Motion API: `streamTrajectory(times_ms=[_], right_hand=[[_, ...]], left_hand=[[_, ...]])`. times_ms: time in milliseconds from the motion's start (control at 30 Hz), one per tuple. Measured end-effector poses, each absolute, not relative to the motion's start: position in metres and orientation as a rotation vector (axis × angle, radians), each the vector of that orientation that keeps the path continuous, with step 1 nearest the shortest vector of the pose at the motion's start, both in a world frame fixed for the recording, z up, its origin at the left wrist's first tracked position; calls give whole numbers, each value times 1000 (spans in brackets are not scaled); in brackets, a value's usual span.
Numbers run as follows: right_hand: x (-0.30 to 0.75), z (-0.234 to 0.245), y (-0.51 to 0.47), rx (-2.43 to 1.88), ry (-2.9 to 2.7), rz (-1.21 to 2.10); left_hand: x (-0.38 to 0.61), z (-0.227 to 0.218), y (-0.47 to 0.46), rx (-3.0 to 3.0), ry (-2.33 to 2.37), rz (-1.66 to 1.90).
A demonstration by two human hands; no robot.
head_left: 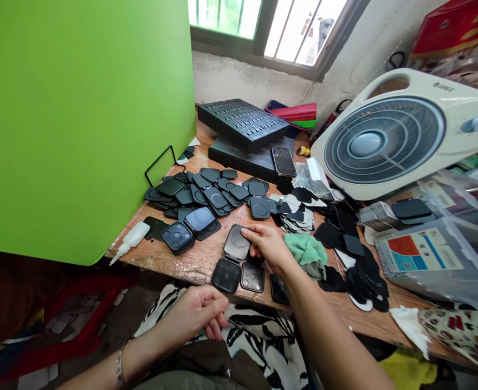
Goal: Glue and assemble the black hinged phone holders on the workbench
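My right hand [268,246] pinches the right edge of the upper panel of a black folding wireless charger [236,242] near the table's front edge, thumb on top. Below that panel, its hinged square lower part [226,275] lies with the inner side up. Just right of it is another open square part [252,277], and a further one [279,288] is partly hidden by my right forearm. My left hand [206,310] hovers over my lap, just in front of the table edge, fingers curled in and no object visible in them. An unfolded charger [176,236] lies to the left.
Several black chargers [214,197] are heaped behind. A white glue bottle [135,236] lies at left by a green panel [84,124]. On the right are black and white stickers [298,214], a green cloth [306,250], a fan [369,143] and a clear plastic bin [438,260].
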State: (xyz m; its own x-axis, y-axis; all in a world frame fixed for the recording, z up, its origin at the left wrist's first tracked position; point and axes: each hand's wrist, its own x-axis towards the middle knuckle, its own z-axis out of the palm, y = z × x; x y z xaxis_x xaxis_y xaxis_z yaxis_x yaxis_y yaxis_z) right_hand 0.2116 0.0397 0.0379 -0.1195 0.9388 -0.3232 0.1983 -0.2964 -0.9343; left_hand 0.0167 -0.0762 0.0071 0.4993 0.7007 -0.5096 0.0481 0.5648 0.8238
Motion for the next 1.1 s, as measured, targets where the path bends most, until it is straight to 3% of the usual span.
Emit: streamTrajectory(times_ms=[233, 367, 567, 700, 800, 900, 1000, 1100], right_hand=[[216, 22, 74, -1631, -1685, 1189], [216, 23, 68, -1680, -1897, 939], [213, 39, 57, -1752, -2117, 742], [211, 46, 55, -1808, -2291, 544], [199, 51, 46, -1762, -2247, 458], [176, 52, 25, -1649, -2293, 421], [162, 48, 3, -1531, -2444, 374], [168, 45, -10, -1519, -2487, 368]], left_hand=[[0, 14, -61, 2078, 1096, 684], [6, 14, -50, 2492, 1003, 513], [8, 7, -50, 2555, 1007, 397], [-4, 29, -43, 2604, 1011, 523], [-23, 52, -22, 2589, 1434, 719], [-41, 59, 3, 2509, 1811, 595], [-53, 55, 18, 2491, 1753, 507], [-58, 52, 20, 2421, 1636, 726]])
